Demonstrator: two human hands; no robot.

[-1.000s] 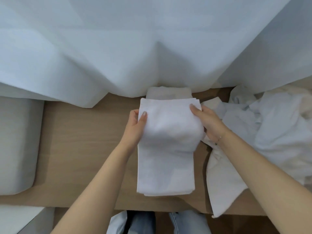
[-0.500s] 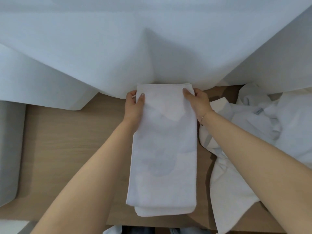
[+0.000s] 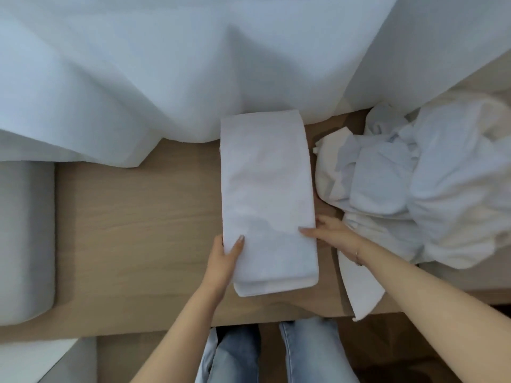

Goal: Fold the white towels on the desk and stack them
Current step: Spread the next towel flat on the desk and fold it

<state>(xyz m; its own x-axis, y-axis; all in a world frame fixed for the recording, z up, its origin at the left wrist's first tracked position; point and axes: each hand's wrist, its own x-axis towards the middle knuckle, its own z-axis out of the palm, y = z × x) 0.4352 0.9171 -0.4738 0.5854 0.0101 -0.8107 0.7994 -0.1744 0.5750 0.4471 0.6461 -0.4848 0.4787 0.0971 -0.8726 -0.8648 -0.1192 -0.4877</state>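
A long folded white towel (image 3: 266,189) lies flat on the wooden desk (image 3: 138,230), its far end against the curtain. My left hand (image 3: 224,258) grips its left edge near the near end, thumb on top of the cloth. My right hand (image 3: 329,230) grips the right edge at about the same height, thumb on top and fingers at the side. A heap of unfolded white towels (image 3: 414,189) sits to the right, with one corner hanging over the desk's front edge.
A white curtain (image 3: 193,64) drapes over the back of the desk. A grey cushioned seat (image 3: 25,239) stands at the left end. My legs in jeans (image 3: 249,355) are below the front edge.
Both hands slid from the towel's far end back along its sides to the near end. The towel, lifted a second ago, now lies flat and full length.
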